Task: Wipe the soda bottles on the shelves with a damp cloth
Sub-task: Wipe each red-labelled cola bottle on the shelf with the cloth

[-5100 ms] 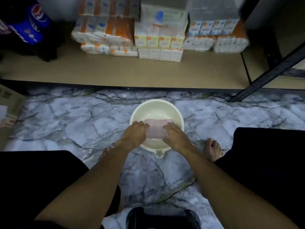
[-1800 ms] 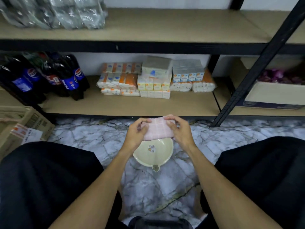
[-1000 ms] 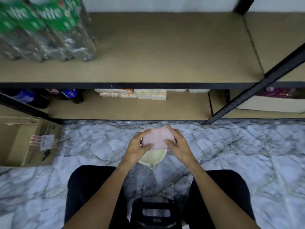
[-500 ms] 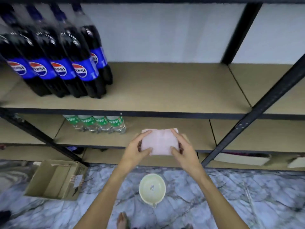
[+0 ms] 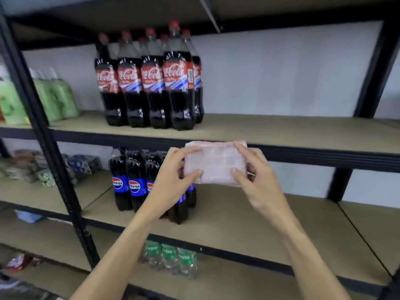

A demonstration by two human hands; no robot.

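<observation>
A folded pink cloth (image 5: pixel 215 162) is held up in front of the shelves, pinched at its left edge by my left hand (image 5: pixel 173 169) and at its right edge by my right hand (image 5: pixel 253 172). Several Coca-Cola bottles (image 5: pixel 151 83) with red caps stand on the upper shelf, up and left of the cloth. Several Pepsi bottles (image 5: pixel 129 180) stand on the middle shelf, partly hidden behind my left hand. Green-labelled Sprite bottles (image 5: pixel 171 258) stand on a lower shelf, below my left forearm.
Black metal uprights (image 5: pixel 49 152) frame the shelving. Green bottles (image 5: pixel 54 98) and small packets (image 5: pixel 32 169) fill the bay at the left. The tan shelf boards (image 5: pixel 292 131) to the right of the bottles are bare.
I have stood up from the floor basin with the cloth in both hands. The view has risen from the low shelves to the Coca-Cola and Pepsi shelves; the basin has left the view.
</observation>
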